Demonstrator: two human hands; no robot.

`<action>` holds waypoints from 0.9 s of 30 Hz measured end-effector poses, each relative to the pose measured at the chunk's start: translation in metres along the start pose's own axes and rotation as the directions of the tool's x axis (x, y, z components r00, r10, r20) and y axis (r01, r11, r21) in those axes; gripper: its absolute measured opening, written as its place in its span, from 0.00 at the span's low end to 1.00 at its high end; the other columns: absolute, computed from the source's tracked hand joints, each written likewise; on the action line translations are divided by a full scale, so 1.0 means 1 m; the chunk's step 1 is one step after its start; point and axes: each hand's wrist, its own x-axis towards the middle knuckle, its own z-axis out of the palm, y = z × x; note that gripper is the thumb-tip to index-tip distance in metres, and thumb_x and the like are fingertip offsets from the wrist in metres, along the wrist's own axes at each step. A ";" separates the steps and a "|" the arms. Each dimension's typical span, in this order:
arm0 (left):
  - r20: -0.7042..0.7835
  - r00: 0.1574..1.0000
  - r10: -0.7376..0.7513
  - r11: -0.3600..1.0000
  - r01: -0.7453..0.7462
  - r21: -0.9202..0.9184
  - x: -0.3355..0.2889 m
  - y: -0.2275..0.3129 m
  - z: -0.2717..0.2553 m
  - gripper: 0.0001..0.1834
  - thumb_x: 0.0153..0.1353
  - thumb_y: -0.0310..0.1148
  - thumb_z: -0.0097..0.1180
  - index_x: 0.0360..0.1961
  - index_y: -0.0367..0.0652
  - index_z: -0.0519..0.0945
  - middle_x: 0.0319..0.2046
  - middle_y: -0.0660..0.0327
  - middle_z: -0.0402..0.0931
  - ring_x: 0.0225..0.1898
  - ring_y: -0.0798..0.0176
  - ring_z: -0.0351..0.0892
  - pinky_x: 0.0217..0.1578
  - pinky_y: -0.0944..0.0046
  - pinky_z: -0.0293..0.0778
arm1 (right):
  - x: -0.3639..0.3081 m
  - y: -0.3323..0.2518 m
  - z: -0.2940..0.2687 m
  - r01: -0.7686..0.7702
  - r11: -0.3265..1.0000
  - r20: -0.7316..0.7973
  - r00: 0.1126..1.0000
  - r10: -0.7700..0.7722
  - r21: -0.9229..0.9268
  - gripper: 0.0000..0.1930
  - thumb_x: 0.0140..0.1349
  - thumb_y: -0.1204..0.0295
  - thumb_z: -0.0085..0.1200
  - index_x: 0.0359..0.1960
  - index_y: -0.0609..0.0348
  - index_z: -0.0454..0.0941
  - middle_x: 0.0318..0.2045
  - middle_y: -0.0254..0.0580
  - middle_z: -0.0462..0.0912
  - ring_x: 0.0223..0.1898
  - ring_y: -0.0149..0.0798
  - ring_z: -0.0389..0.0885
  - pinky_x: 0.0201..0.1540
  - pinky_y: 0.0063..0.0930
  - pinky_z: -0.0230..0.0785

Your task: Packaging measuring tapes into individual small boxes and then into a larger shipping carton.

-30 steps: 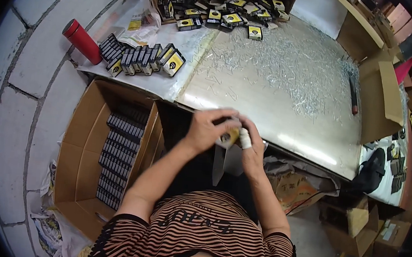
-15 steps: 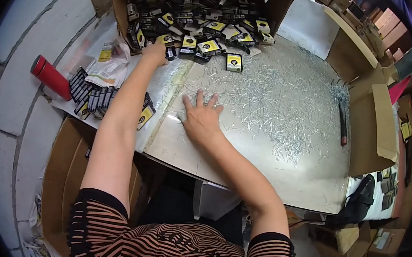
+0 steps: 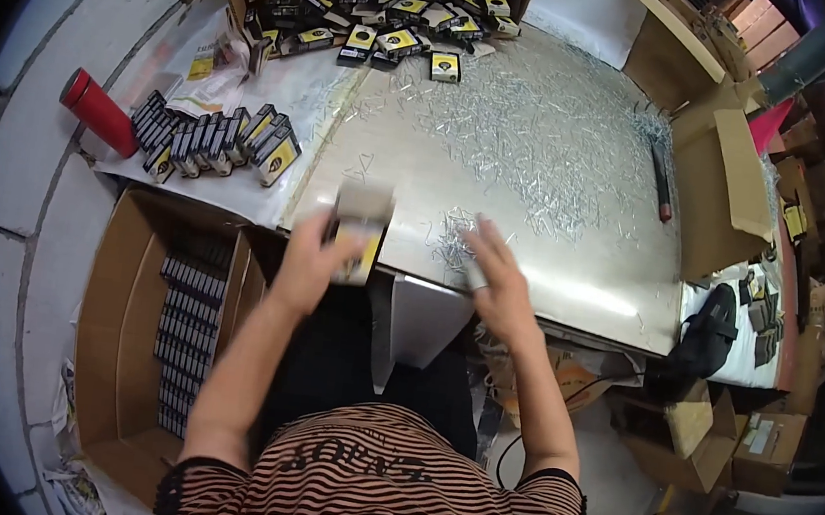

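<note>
My left hand [image 3: 303,264] grips a small black-and-yellow carton [image 3: 363,252] at the table's front edge. The upper end of this carton is blurred and looks like a raised flap. To the right of it, my right hand [image 3: 502,285] is open, fingers stretched out beside a small heap of thin silver metal pins [image 3: 453,240]. Motion smears both hands somewhat. Many more pins [image 3: 543,161] lie scattered across the metal tabletop [image 3: 396,170].
Loose cartons [image 3: 395,43] fill a big cardboard box at the back. Rows of cartons [image 3: 208,143] stand at left beside a red flask [image 3: 101,112]. Below them, an open cardboard box [image 3: 138,329] holds stacked cartons. A dark-handled tool [image 3: 662,183] lies at right.
My left hand has come back from the carton pile and now holds a carton at the front edge. My right hand has moved nearer and rightward, and a small pin heap now lies beside it.
</note>
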 end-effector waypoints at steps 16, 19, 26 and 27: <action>0.508 0.637 -0.580 0.753 0.657 0.035 -0.123 -0.193 0.041 0.17 0.53 0.22 0.66 0.46 0.39 0.81 0.38 0.63 0.82 0.38 0.69 0.80 0.41 0.68 0.76 | -0.056 -0.058 0.062 -0.040 0.960 -0.075 0.997 0.020 -0.276 0.27 0.53 0.81 0.48 0.59 0.59 0.71 0.63 0.53 0.66 0.67 0.57 0.59 0.67 0.43 0.56; 0.612 0.594 -0.522 0.699 0.709 -0.092 -0.126 -0.182 0.031 0.24 0.51 0.18 0.64 0.51 0.38 0.78 0.44 0.60 0.81 0.45 0.66 0.81 0.46 0.68 0.78 | -0.093 -0.073 0.039 0.012 0.981 -0.003 1.000 -0.013 -0.194 0.30 0.45 0.87 0.47 0.56 0.58 0.72 0.62 0.51 0.67 0.67 0.55 0.60 0.65 0.43 0.60; 0.561 0.639 -0.527 0.713 0.691 -0.118 -0.142 -0.205 0.035 0.28 0.51 0.17 0.63 0.55 0.38 0.73 0.47 0.60 0.79 0.46 0.66 0.80 0.47 0.67 0.77 | -0.164 -0.053 0.088 -0.057 0.993 0.074 0.996 0.050 0.105 0.20 0.51 0.86 0.49 0.48 0.61 0.77 0.45 0.51 0.79 0.48 0.54 0.78 0.48 0.41 0.73; 0.525 0.651 -0.548 0.722 0.685 -0.095 -0.146 -0.209 0.036 0.26 0.51 0.17 0.63 0.54 0.38 0.75 0.46 0.60 0.79 0.45 0.67 0.80 0.46 0.67 0.77 | -0.172 -0.050 0.099 -0.051 0.995 0.164 0.986 0.036 0.090 0.18 0.53 0.82 0.49 0.47 0.61 0.78 0.44 0.52 0.80 0.46 0.56 0.79 0.46 0.42 0.73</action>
